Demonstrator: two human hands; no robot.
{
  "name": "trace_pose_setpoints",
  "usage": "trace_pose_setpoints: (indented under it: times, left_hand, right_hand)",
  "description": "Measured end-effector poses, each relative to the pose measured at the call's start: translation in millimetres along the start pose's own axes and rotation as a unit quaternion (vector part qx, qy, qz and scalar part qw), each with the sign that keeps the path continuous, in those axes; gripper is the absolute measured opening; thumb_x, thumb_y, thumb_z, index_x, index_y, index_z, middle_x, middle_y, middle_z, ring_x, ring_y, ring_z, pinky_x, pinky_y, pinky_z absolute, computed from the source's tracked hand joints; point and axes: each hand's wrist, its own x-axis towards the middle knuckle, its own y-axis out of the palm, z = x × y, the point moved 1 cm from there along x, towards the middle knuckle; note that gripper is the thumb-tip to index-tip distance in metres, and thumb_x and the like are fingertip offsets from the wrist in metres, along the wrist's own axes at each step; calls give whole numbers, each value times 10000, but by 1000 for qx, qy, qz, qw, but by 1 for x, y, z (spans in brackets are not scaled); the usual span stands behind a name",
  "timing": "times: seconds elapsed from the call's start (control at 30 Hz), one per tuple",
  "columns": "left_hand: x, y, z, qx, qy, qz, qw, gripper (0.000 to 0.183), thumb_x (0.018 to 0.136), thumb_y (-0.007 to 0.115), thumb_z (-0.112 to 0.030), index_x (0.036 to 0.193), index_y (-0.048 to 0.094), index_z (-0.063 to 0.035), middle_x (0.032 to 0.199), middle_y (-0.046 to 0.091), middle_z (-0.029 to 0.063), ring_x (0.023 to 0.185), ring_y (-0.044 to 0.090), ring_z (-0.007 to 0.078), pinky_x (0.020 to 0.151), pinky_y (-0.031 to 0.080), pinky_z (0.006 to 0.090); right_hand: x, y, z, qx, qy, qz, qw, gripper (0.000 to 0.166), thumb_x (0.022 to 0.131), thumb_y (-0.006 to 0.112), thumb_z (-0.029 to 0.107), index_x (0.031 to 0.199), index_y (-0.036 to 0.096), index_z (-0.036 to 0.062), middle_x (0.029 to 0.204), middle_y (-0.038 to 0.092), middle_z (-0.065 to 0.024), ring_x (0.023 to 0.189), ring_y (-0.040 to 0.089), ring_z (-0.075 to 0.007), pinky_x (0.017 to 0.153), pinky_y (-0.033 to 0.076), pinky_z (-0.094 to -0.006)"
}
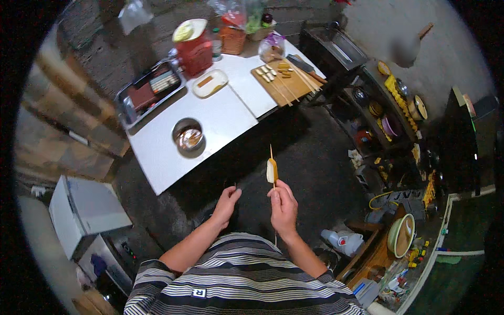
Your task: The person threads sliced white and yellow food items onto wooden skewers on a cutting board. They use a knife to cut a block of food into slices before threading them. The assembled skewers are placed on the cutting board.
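Note:
My right hand (283, 206) grips a thin wooden skewer (271, 150) near its lower part. The skewer stands upright and runs through a piece of food (272, 171) with a pale cut face and a yellow-brown outside. To the left, my left hand (226, 206) hangs apart from the skewer, thumb and fingers drawn together. Whether something small sits between its fingertips is unclear. Beyond both hands, a cutting board (275, 90) on the white table (232, 118) carries pale and yellow-brown food pieces (266, 73), several skewers (305, 76) and a cleaver (301, 65).
A metal bowl (177, 128) stands near the table's front edge. Behind it are a metal tray (132, 120), a white dish (210, 89) and a red container (193, 55). Cluttered shelves (378, 118) line the right; a white cabinet (94, 208) is at left.

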Motion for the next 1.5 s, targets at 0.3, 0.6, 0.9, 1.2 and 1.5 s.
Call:
trace_pose_setpoints:
  times: [0.3,0.6,0.9,1.2,1.5]
  left_hand:
    - [143,119,-200,-308,129,321,886,483,1043,378,-322,1367,408,35,1248,572,195,1121,592,288,976,458,382]
    - [287,225,-272,-282,116,133,943,277,1032,452,-287,1103,521,-28,796,578,60,639,564,148,591,466,264]
    - [421,359,-264,-340,55,88,935,316,1032,428,-371,1068,530,-74,836,578,26,672,515,91,558,417,208]
    - [563,298,-257,506,228,-363,749,233,876,616,-149,1067,587,-19,1005,580,175,962,562,347,826,477,445]
    - [576,299,-266,316,122,-317,886,169,906,612,-173,930,606,-6,981,643,133,895,622,323,721,497,378]
  right_hand:
    - [160,-16,-58,169,249,106,948,250,1039,415,173,948,573,1,698,609,-46,544,512,-80,513,419,-229]
    - [291,-54,-148,165,323,151,919,220,1013,462,168,956,605,11,617,590,-51,488,504,-92,470,403,-256]
    - [436,-102,-322,176,262,195,929,171,976,490,115,955,620,6,565,557,-41,491,520,-119,492,427,-296]
    - [538,-171,-421,180,298,298,889,178,1007,474,148,990,602,26,607,525,6,532,480,-77,511,395,-251]
    - [574,-188,-424,125,258,339,896,185,990,500,152,959,622,15,577,567,-44,505,538,-119,508,439,-295]
